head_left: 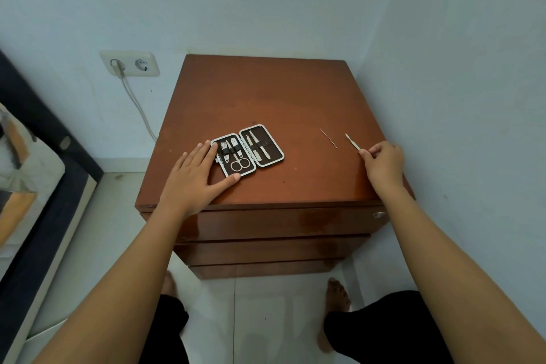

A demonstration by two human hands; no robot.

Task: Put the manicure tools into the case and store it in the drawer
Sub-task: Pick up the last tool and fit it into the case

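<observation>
An open manicure case (247, 151) lies flat on the brown cabinet top (266, 97), with scissors, clippers and other metal tools strapped inside. My left hand (197, 174) rests flat against the case's left edge, fingers spread, holding nothing. A thin needle-like tool (328, 138) lies loose to the right of the case. Further right, a flat metal cuticle tool (352, 141) lies on the wood, and my right hand (384, 161) pinches its near end between thumb and fingertips.
The cabinet stands in a corner, with walls behind and to the right. Three shut drawers (266, 227) face me, with a small lock (378, 214) at the top right. A wall socket with a cable (128, 63) and a bed (29, 171) lie to the left.
</observation>
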